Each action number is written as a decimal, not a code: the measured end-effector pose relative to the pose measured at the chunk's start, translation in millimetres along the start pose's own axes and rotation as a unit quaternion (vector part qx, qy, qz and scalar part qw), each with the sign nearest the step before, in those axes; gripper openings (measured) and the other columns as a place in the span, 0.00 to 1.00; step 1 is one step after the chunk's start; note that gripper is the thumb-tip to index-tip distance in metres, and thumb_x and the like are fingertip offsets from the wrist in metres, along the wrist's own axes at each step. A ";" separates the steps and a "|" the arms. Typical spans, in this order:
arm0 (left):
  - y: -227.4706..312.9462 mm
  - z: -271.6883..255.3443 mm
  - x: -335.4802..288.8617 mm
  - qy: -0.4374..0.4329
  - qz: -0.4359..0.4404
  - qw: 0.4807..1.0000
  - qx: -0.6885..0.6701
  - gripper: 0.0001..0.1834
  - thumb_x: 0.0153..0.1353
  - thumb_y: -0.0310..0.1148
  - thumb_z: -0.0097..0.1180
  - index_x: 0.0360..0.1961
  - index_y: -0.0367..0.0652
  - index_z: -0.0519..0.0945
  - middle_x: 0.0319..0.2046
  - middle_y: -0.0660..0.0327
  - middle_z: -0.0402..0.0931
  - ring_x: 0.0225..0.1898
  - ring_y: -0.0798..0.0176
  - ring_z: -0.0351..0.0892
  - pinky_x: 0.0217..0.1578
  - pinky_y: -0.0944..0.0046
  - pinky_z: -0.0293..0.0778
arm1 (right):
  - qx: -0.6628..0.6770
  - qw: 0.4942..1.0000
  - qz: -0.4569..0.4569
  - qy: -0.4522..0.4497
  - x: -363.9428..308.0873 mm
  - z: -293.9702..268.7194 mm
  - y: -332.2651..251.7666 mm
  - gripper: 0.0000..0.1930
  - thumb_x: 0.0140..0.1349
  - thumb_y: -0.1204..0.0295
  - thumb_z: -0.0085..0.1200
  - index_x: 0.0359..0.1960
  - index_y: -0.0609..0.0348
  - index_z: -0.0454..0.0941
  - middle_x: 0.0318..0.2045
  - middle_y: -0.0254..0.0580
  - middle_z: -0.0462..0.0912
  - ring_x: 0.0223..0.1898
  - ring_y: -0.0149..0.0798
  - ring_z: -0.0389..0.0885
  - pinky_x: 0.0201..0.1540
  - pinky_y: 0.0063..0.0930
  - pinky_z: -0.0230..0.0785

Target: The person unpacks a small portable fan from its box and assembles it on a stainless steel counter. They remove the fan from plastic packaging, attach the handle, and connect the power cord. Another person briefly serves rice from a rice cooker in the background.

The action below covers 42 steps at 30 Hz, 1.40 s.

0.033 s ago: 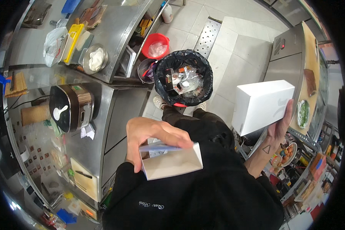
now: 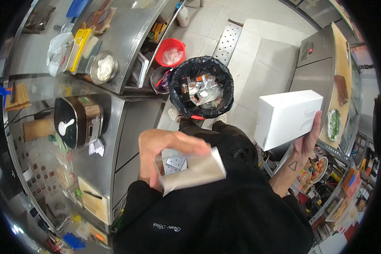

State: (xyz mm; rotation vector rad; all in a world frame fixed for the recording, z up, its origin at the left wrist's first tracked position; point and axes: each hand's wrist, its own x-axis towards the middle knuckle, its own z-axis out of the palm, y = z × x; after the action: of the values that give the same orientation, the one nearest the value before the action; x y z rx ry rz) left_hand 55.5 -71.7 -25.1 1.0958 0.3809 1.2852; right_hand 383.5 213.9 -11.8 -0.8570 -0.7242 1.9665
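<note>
Left hand (image 2: 161, 142) curled, its thumb and fingers pinching a hollow white carton (image 2: 199, 172), blurred, in front of the black top (image 2: 249, 203). Well apart on the right, the right hand (image 2: 307, 144) gripped a white box (image 2: 288, 118) at its right side. The step seemed to be handling both separately; moving either next called for a firm, uncrushing grip.

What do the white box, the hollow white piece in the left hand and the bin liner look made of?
White box: likely smooth cardboard with a slight sheen; flat faces, crisp edges and faint grey reflections suggest it. Hollow white piece: probably card too, by its thin walls; blur hides the finish. Bin liner: thin black plastic, by its glossy creases.
</note>
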 end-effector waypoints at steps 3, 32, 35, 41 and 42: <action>-11.7 -19.5 13.5 0.298 -0.002 0.943 -0.145 0.67 0.46 0.64 0.74 0.78 0.40 0.53 0.71 0.33 0.59 0.69 0.30 0.67 0.65 0.36 0.69 | -0.007 0.998 -0.015 0.065 5.3 -3.4 3.8 0.25 0.74 0.55 0.56 0.64 0.60 0.74 0.57 0.42 0.83 0.56 0.37 0.82 0.61 0.35 0.75; -132.8 24.7 50.2 0.493 0.012 0.837 -0.238 0.35 0.66 0.32 0.61 0.71 0.36 0.64 0.64 0.51 0.72 0.65 0.53 0.74 0.64 0.52 0.73 | -0.405 0.911 -0.058 -0.046 -3.1 41.3 95.3 0.16 0.75 0.66 0.56 0.55 0.66 0.81 0.43 0.38 0.86 0.45 0.27 0.81 0.49 0.23 0.73; -131.6 29.4 48.0 0.453 0.010 0.862 -0.229 0.36 0.67 0.36 0.62 0.72 0.36 0.63 0.66 0.51 0.71 0.67 0.51 0.73 0.67 0.50 0.71 | -0.407 0.910 -0.046 -0.060 -5.2 39.8 84.2 0.18 0.76 0.66 0.56 0.57 0.68 0.81 0.45 0.38 0.86 0.46 0.27 0.81 0.51 0.23 0.72; -128.0 39.3 51.5 0.445 0.090 0.819 -0.350 0.39 0.67 0.40 0.65 0.73 0.35 0.62 0.66 0.53 0.71 0.69 0.53 0.70 0.69 0.53 0.67 | -0.321 0.941 -0.104 0.021 -6.5 46.9 82.8 0.18 0.75 0.67 0.56 0.59 0.68 0.81 0.48 0.42 0.87 0.50 0.30 0.81 0.57 0.24 0.70; -121.6 43.1 57.2 0.476 0.083 0.845 -0.229 0.39 0.66 0.40 0.67 0.72 0.35 0.64 0.66 0.52 0.71 0.71 0.54 0.68 0.71 0.53 0.64 | -0.314 0.943 -0.103 0.030 -6.9 38.1 83.1 0.20 0.76 0.67 0.55 0.63 0.67 0.78 0.52 0.43 0.86 0.53 0.31 0.81 0.59 0.25 0.70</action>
State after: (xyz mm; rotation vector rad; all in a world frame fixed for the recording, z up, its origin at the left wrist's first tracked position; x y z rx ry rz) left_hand 175.2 -26.8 -84.7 0.0075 0.6702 1.9068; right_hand 317.3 162.5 -49.1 -1.1485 -1.3845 1.5215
